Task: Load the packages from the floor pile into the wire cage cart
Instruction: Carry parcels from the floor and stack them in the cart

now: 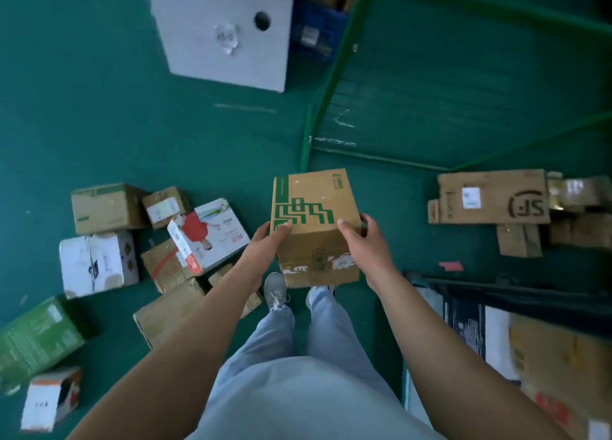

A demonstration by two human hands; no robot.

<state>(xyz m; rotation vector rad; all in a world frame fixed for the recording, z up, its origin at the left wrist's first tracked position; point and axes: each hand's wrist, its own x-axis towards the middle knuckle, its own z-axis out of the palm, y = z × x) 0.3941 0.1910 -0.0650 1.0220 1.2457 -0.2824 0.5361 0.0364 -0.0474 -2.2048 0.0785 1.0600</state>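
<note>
Box (314, 227) gripped between left hand (270, 237) and right hand (359, 237).

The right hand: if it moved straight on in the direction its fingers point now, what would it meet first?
The right hand already grips the cardboard box, fingers pointing up-left across its top. It would press into that box first, probably; depth is unclear from above.

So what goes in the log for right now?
hands: left and right grip green-printed box | box: lifted above floor | cage cart: ahead
</note>
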